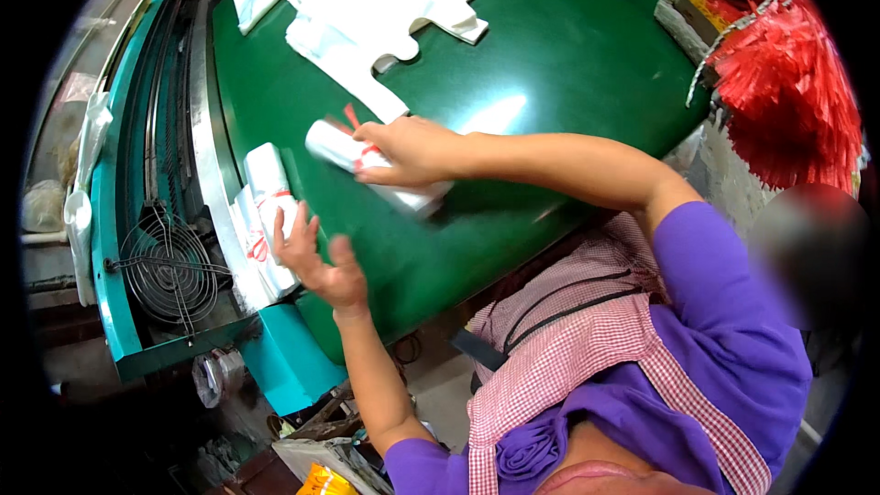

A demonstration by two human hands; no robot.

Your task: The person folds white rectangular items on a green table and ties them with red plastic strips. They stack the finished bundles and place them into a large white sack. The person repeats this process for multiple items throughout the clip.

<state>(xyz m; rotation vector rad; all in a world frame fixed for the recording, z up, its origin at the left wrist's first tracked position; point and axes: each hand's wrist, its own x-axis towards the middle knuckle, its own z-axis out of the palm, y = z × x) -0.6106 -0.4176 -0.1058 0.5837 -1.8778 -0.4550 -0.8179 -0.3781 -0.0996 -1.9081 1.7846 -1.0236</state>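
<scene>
My right hand point(408, 151) reaches across the green table point(568, 46) and grips a rolled white bundle of plastic bags point(367, 163) tied with a red band. My left hand point(316, 257) hovers open, fingers spread, by the table's left edge, just right of a small pile of tied white bag bundles point(266, 211) lying there. It holds nothing. Flat white plastic bags point(367, 0) lie spread at the far side of the table.
A round wire fan guard point(170, 266) sits in the teal machine frame at the left. A bunch of red plastic strings point(788, 92) hangs at the right. Clutter and a yellow packet point(321, 481) lie on the floor below.
</scene>
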